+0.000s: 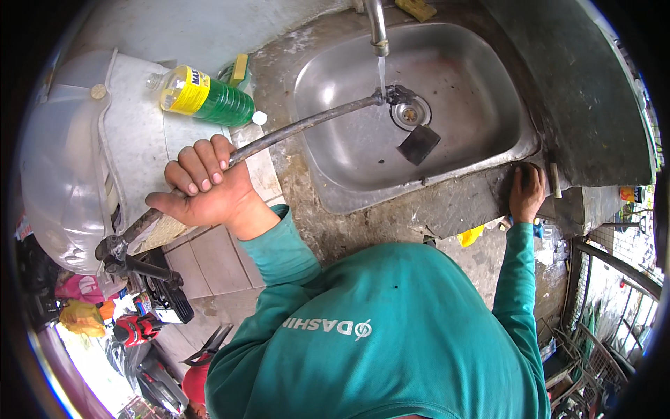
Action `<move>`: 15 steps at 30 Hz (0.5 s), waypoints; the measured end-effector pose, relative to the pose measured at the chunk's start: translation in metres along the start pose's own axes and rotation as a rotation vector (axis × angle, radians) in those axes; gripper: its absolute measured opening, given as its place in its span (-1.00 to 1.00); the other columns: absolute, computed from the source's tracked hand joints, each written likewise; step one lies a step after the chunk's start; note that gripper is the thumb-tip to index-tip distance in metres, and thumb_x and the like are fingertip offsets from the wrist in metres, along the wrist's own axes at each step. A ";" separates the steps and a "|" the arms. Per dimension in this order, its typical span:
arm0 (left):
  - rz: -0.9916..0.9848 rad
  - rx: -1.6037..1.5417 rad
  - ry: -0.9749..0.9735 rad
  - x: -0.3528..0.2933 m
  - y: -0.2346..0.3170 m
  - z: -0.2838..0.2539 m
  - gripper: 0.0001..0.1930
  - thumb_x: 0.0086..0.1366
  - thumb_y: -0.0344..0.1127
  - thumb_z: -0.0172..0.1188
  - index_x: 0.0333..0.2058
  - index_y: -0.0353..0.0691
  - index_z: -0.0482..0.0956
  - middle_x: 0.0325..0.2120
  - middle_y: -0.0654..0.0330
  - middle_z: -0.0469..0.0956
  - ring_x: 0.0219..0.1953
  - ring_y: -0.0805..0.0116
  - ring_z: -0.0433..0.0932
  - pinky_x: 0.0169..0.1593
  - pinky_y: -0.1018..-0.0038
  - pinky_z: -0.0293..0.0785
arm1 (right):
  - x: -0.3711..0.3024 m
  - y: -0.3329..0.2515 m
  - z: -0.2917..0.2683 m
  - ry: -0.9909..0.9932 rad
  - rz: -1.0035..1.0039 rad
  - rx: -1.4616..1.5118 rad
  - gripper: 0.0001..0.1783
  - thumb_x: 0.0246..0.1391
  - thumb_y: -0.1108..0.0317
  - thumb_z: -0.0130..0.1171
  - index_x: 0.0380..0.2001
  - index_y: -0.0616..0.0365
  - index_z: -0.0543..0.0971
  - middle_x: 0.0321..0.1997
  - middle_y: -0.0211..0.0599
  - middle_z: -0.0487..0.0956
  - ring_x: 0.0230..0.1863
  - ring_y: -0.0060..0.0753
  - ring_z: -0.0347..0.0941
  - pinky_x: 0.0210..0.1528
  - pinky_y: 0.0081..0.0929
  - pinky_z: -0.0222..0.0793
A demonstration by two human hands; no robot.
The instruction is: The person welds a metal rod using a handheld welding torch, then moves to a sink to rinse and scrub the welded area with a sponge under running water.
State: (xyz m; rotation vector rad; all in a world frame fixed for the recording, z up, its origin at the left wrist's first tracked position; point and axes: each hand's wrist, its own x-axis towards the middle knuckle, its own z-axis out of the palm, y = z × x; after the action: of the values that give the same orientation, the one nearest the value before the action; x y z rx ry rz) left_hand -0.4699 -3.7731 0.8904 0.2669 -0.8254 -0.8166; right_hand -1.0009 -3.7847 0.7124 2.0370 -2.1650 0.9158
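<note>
My left hand (209, 181) is wrapped round a long, worn metal bar (307, 124). The bar slants across the sink's left rim, and its dark, clumped far end sits under the running water near the drain. Its lower left end has a joint with a short arm and a black ribbed pad (171, 293). At the front right corner of the sink, my right hand (527, 194) rests on the counter edge with its fingers curled; what they grip, if anything, is hidden. A dark block (419, 144) lies in the steel sink (335, 167) beside the drain (410, 113).
Water runs from the faucet (379, 35). Left of the sink are a bottle of green liquid (227, 105), a yellow-green sponge (240, 70) and a clear plastic cover (66, 160). A dark panel (565, 91) stands on the right. Mixed clutter fills the lower left floor.
</note>
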 end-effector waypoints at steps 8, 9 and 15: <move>-0.019 -0.008 0.047 0.005 -0.014 0.008 -0.28 0.33 0.47 -0.12 -0.78 0.02 0.24 -0.84 0.38 0.18 -0.72 0.47 0.16 -0.48 0.45 0.09 | 0.003 -0.001 0.003 0.011 0.004 0.010 -0.81 0.21 0.34 0.20 -0.15 0.17 0.63 -0.06 -0.15 0.60 0.01 0.01 0.53 0.08 -0.18 0.44; -0.019 -0.009 0.045 0.005 -0.015 0.008 -0.28 0.33 0.47 -0.12 -0.78 0.02 0.23 -0.84 0.39 0.18 -0.72 0.47 0.15 -0.48 0.46 0.09 | 0.004 -0.001 0.004 0.009 0.009 0.009 -0.81 0.21 0.34 0.20 -0.15 0.17 0.63 -0.06 -0.15 0.60 0.01 0.01 0.53 0.08 -0.18 0.44; -0.021 -0.014 -0.006 0.006 -0.016 0.005 -0.29 0.38 0.48 -0.16 -0.73 0.04 0.24 -0.81 0.39 0.19 -0.71 0.51 0.15 -0.47 0.46 0.10 | 0.004 0.004 0.007 0.016 0.016 0.017 -0.81 0.21 0.34 0.20 -0.15 0.16 0.63 -0.06 -0.15 0.60 0.02 0.01 0.53 0.09 -0.19 0.44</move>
State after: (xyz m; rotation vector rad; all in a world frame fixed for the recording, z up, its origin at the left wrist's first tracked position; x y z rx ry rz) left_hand -0.4795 -3.7878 0.8889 0.2613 -0.8235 -0.8434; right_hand -1.0029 -3.7915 0.7070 2.0153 -2.1768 0.9519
